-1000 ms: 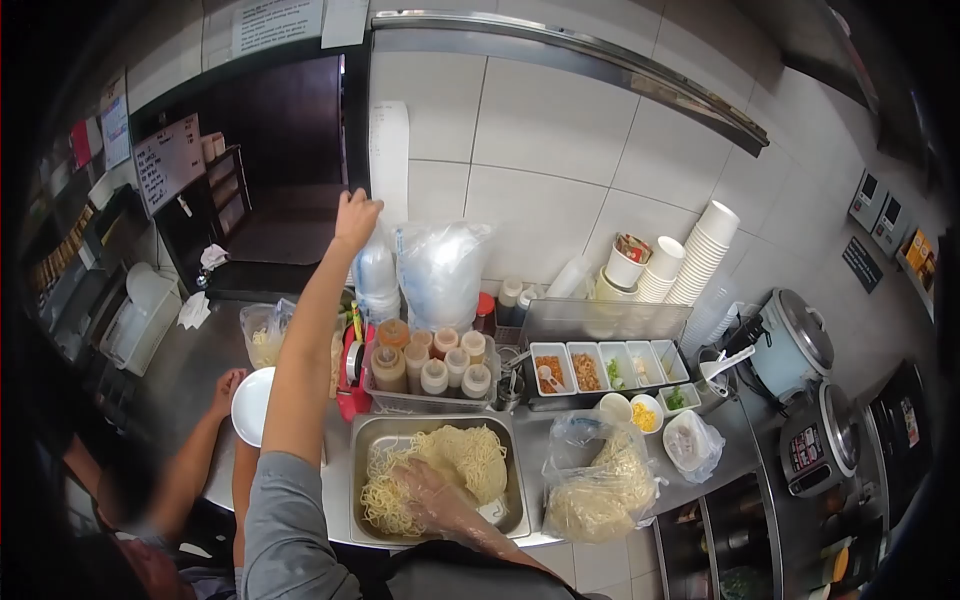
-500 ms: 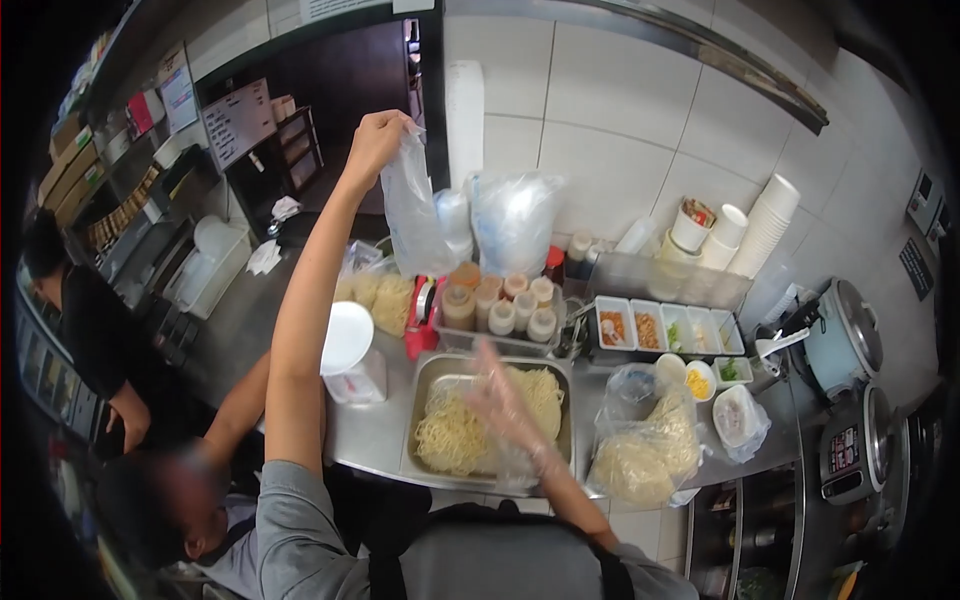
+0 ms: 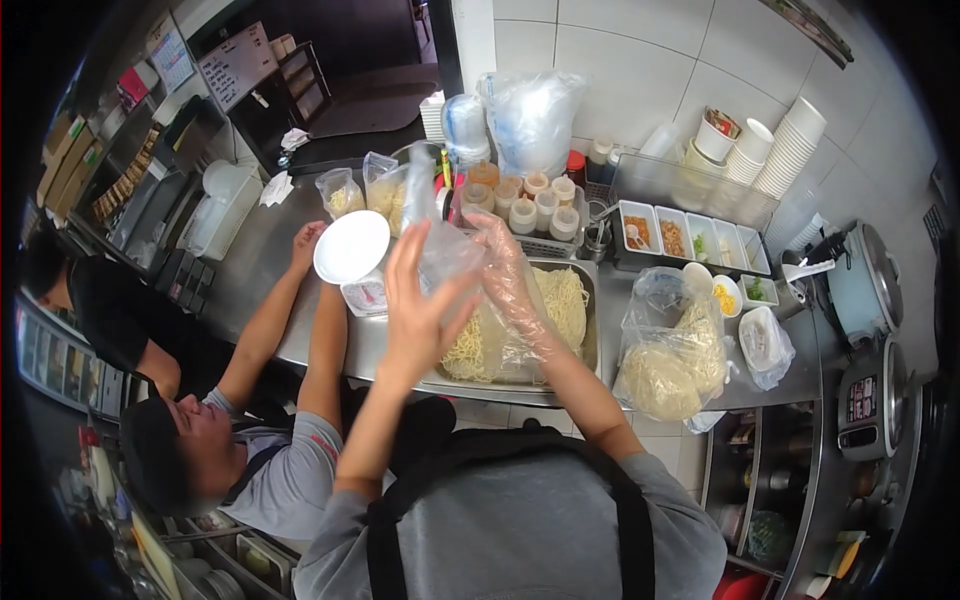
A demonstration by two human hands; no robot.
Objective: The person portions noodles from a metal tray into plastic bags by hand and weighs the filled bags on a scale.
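My bare left hand (image 3: 418,300) is raised in front of the counter, its fingers spread and slightly blurred. A clear plastic bag (image 3: 445,255) stretches between my hands, smeared at its upper end. My right hand (image 3: 508,275), in a clear glove, has its fingers closed on the right side of this bag. Below both hands, a steel tray (image 3: 597,335) on the counter holds yellow noodles (image 3: 562,305). Part of the noodles is hidden behind my hands and the plastic.
A co-worker (image 3: 215,450) at the left has both arms by a white round plate (image 3: 351,246) on a scale (image 3: 366,294). Sauce bottles (image 3: 523,215) stand behind the tray. Bagged noodles (image 3: 665,375), topping containers (image 3: 672,238) and rice cookers (image 3: 872,405) are at the right. Another person (image 3: 110,310) stands far left.
My left hand has come down from high up with the plastic bag and opened. My right hand has risen from the noodles to the bag. The view has shifted.
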